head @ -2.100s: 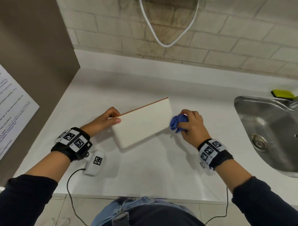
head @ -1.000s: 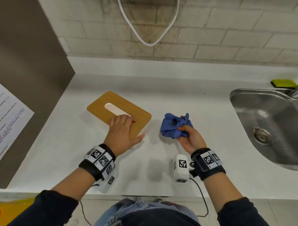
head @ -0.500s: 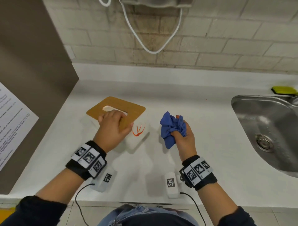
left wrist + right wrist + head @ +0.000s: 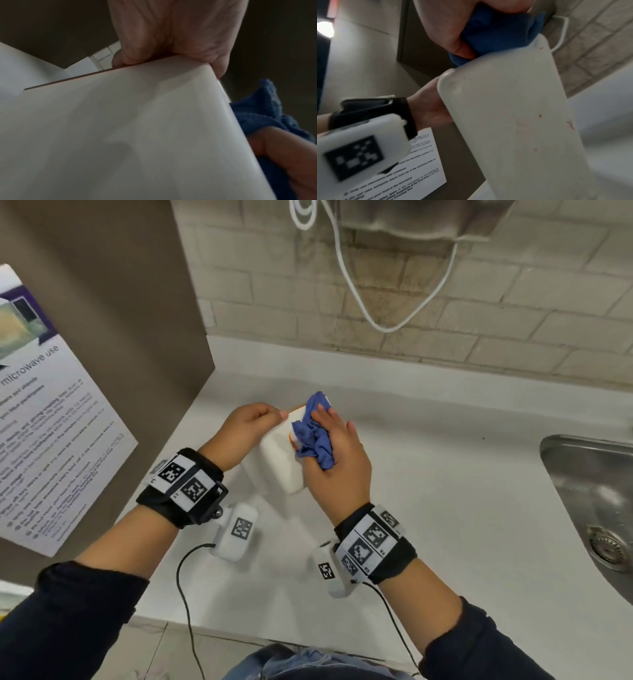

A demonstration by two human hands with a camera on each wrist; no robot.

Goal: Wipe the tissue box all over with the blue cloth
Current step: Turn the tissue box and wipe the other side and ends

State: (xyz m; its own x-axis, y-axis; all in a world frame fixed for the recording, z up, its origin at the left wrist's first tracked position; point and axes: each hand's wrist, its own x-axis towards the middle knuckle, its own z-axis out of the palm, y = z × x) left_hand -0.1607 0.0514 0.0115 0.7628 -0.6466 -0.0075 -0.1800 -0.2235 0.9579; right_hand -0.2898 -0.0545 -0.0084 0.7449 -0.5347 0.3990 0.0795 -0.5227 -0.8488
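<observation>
The white tissue box [image 4: 279,465] is tipped up on the counter, its wooden lid edge at the top. My left hand [image 4: 251,422] grips its upper edge from the left, fingers curled over the lid side [image 4: 130,59]. My right hand [image 4: 337,455] holds the crumpled blue cloth [image 4: 313,438] and presses it against the box's right face, over a red mark. The left wrist view shows a plain white side of the box [image 4: 120,128], with the cloth [image 4: 260,115] at its right edge. In the right wrist view the box [image 4: 513,121] has small reddish specks below the cloth [image 4: 496,33].
A steel sink [image 4: 589,501] is sunk into the white counter [image 4: 445,491] at the right. A brown cabinet panel [image 4: 120,320] with a paper notice [image 4: 51,422] stands close on the left. A white cable [image 4: 376,316] hangs on the brick wall behind.
The box lay flat with its wooden lid up; my left hand has tipped it upright. My right hand has brought the cloth from beside the box onto its marked face.
</observation>
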